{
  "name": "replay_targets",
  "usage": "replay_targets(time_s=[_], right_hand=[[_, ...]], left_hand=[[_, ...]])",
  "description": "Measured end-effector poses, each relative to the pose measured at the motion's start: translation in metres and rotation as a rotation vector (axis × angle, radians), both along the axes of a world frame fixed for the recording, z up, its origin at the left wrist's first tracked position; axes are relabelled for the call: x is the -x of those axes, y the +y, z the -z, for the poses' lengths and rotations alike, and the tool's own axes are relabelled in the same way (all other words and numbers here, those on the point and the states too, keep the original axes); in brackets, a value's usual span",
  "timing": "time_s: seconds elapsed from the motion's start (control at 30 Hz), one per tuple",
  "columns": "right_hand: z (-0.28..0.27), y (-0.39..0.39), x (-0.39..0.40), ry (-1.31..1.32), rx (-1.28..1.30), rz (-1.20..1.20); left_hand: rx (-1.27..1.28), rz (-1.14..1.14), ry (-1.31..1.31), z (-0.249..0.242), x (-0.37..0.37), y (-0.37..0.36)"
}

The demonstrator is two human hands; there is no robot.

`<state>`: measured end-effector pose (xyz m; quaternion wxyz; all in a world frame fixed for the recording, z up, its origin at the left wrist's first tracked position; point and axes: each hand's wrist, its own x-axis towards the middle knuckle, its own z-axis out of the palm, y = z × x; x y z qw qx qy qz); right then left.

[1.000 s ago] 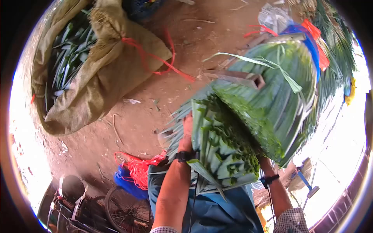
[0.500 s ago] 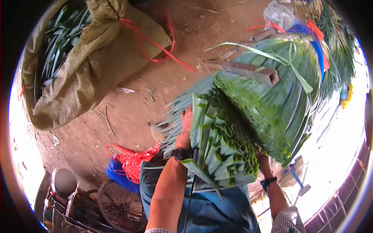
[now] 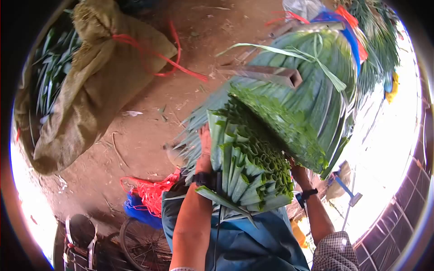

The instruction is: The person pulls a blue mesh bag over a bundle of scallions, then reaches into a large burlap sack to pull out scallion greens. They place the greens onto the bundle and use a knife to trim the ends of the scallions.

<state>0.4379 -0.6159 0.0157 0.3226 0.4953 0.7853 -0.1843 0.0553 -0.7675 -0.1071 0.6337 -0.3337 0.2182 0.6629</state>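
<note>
Cut green leaves in a thick bundle (image 3: 246,158) lie across my lap, cut ends facing up and right. My left hand (image 3: 205,147) presses along the bundle's left side, its fingertips partly behind the leaves. At the lower right side of the bundle is my right hand (image 3: 299,174), its fingers hidden under the leaves. Just beyond, a larger tied stack of leaves (image 3: 316,99) has a pale green strip (image 3: 289,52) knotted round it. A square metal tube (image 3: 271,76) rests against that stack.
A burlap sack (image 3: 104,81) with green leaves and red string lies at the upper left. Red twine (image 3: 151,194) and blue material (image 3: 140,212) sit left of my knee, above a bicycle wheel (image 3: 147,244). A blue-handled tool (image 3: 347,189) is at the right.
The view has shifted, so the sack and tied stack appear further left. Both hands remain at the sides of the bundle, which still lies in my lap.
</note>
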Motion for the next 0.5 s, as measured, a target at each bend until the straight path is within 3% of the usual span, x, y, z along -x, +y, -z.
replay_targets(time_s=[0.07, 0.17, 0.2, 0.23, 0.27, 0.5], right_hand=[[-0.044, 0.012, 0.066, -0.289, 0.187, 0.406], [-0.083, -0.038, 0.058, 0.385, -0.298, 0.226], [-0.063, -0.071, 0.023, 0.431, -0.295, 0.466], [-0.057, -0.082, 0.027, 0.343, -0.03, 0.813], [-0.058, -0.073, 0.064, 0.227, 0.061, 0.961], [0.004, -0.08, 0.112, 0.523, 0.187, 1.406]], left_hand=[[0.022, 0.032, 0.006, -0.002, -0.003, -0.01], [0.055, 0.082, -0.001, -0.005, -0.007, -0.021], [0.066, 0.101, -0.002, -0.007, -0.007, -0.024], [0.076, 0.12, 0.004, -0.009, -0.007, -0.026], [0.084, 0.136, 0.008, -0.011, -0.006, -0.029], [0.148, 0.225, 0.088, -0.009, 0.018, -0.051]])
